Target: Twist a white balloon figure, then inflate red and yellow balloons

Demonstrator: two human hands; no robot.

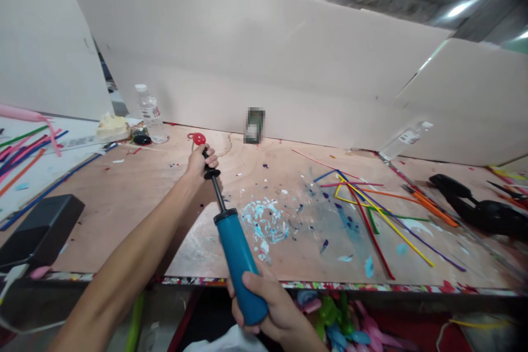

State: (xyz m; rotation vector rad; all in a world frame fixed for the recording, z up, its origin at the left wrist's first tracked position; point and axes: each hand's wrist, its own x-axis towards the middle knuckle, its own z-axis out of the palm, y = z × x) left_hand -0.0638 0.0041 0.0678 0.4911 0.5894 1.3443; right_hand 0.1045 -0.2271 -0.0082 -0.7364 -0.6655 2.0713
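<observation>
My left hand (202, 159) is closed around the black end of a hand balloon pump (241, 264), reaching out over the table. Just past its fingers sits a small, partly filled red balloon (199, 138) with a thin curled tip; whether the fingers also pinch its neck is hidden. A dark rod shows between the black end and the blue barrel, so the pump is drawn out. Near the table's front edge, my right hand (272, 302) wraps the lower part of the barrel. The pump slants up and to the left.
Thin uninflated balloons (371, 214) fan out at the right, near orange-handled scissors (433, 206) and a black object (482, 206). Bottles (152, 115) stand or lean by the white partition (268, 55). A dark box (43, 228) is at left; twisted balloons (342, 319) lie below the table.
</observation>
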